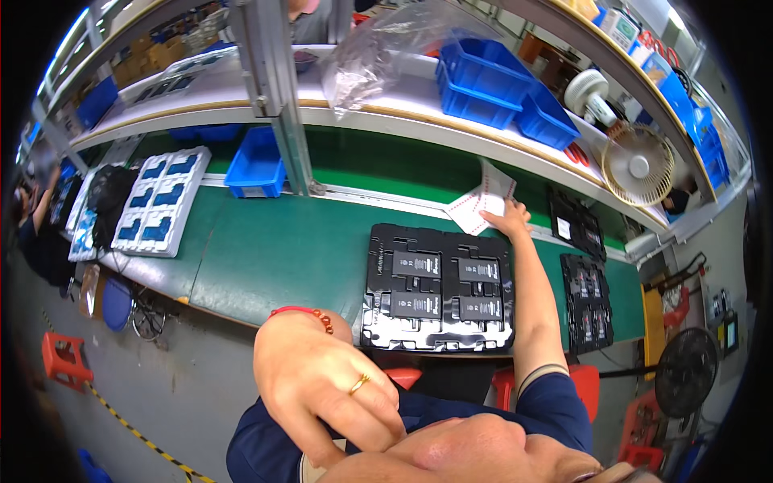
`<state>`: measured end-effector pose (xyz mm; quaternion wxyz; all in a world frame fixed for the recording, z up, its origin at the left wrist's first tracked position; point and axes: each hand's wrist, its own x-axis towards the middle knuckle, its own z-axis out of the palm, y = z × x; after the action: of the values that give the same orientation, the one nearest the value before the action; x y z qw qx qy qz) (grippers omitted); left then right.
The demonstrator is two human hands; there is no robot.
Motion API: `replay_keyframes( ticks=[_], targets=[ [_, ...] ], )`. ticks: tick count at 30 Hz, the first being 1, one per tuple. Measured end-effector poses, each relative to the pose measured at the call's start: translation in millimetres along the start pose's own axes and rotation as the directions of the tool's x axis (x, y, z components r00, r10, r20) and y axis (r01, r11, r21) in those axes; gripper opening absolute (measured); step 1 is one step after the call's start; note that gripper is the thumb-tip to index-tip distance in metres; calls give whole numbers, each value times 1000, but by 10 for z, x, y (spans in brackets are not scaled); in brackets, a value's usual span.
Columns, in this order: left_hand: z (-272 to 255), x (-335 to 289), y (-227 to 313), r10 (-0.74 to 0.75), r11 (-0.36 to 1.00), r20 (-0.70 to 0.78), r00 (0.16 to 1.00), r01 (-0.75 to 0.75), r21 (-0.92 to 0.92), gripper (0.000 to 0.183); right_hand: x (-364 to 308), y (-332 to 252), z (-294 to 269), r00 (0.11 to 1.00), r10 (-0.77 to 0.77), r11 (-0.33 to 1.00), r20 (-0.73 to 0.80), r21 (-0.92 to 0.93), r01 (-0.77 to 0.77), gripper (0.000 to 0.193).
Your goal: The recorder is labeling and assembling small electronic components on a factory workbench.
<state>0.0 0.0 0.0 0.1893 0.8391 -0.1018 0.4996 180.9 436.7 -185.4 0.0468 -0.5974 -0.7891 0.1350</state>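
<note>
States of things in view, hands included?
Left hand: raised, curled
Right hand: on white paper, grip unclear
White paper: folded or fanned, unclear
Center black tray: four dark packs seated
Right black tray: loaded
White tray: six blue pieces seated
Stacked blue bins: upright
Shelf fan: running state unclear

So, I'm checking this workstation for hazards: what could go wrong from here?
The black tray sits at the front edge of the green bench, beside the right forearm; a bump might shift it and jostle its flat black packs. The white paper at the right hand looks thin and could crease.
</note>
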Motion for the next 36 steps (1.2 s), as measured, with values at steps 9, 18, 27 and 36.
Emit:
replay_keyframes(
  ticks=[9, 18, 27, 36],
  targets=[
    [-272, 117, -296, -97, 994, 175, 980, 104, -28, 34, 13, 301, 328, 870, 1, 947, -492, 280, 157, 69],
    [-732, -120, -1036, -637, 729, -62, 769, 626, 276, 37, -16, 283, 62, 868, -206, 734, -452, 516, 442, 43],
    [-966, -813, -1815, -638, 268, -769, -29, 928, -258, 77, -881, -306, -978, 606, -758, 416, -242, 536, 734, 56],
    [-922, -851, -1898, -737, 517, -675, 12, 653, -553, 50, -1150, -381, -1109, 532, -814, 487, -232, 224, 844, 80]
  ],
)
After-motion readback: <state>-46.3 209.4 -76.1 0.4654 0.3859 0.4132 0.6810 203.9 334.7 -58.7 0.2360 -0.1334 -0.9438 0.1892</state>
